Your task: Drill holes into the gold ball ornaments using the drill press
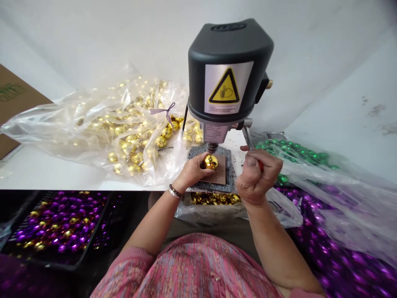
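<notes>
A shiny gold ball is pinched between the thumb and fingers of my left hand. It sits over a brown board on the metal base of a black drill press. Right above the ball is the press's chuck; whether a bit touches the ball I cannot tell. My right hand is wrapped round the feed lever at the machine's right side, with a bit of its red knob showing. Dark shavings lie scattered around the base.
A clear plastic bag of gold balls fills the table's left. Green balls in plastic lie right, above purple ones. Below the table edge stand a black crate of purple and gold balls and an open bag holding gold pieces.
</notes>
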A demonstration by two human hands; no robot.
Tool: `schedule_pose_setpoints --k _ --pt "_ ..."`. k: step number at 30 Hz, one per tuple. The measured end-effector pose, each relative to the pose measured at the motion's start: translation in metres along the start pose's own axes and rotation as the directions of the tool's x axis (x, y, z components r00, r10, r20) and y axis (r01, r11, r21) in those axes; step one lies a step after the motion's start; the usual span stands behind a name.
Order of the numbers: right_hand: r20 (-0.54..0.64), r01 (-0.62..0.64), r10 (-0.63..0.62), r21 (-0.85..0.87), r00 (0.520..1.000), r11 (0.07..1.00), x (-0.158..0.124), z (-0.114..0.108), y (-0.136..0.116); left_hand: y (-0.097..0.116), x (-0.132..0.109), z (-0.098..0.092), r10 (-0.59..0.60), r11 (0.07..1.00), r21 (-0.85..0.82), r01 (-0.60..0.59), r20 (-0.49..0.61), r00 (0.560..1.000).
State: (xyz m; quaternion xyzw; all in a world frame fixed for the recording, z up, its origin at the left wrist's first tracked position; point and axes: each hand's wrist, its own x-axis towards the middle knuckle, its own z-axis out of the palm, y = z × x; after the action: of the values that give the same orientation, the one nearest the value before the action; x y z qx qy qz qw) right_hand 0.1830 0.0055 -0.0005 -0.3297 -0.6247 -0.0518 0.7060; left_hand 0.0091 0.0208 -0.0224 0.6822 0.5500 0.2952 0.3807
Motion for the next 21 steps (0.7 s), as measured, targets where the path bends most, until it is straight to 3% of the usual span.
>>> schedule_pose_setpoints --k 7,12,14,18,21 --pt "0.008 -0.006 0.006 -0.017 1.000 1.000 -0.006 -0.001 0.001 -0.002 -0.002 0.000 0.009 1.000 -0.006 -0.009 0.003 1.000" --pt "-0.026 -0.126 0.124 -0.115 0.992 0.985 0.044 -0.005 -0.032 0.001 -0.003 0.003 -0.006 0.998 0.058 0.007 -0.015 1.000" --pt "-0.018 -0.225 0.225 -0.153 0.974 0.962 0.067 -0.004 -0.042 0.004 -0.008 0.003 -0.010 0.997 0.077 0.014 -0.053 0.999" --pt "-0.011 -0.321 0.323 -0.137 0.946 0.937 0.089 -0.001 -0.046 0.009 -0.037 -0.009 -0.015 0.995 0.094 0.023 -0.088 0.996" --pt "0.007 -0.328 0.331 -0.116 0.944 0.938 0.088 0.000 -0.043 0.000 -0.073 -0.017 -0.062 0.998 -0.014 0.063 0.094 0.994"
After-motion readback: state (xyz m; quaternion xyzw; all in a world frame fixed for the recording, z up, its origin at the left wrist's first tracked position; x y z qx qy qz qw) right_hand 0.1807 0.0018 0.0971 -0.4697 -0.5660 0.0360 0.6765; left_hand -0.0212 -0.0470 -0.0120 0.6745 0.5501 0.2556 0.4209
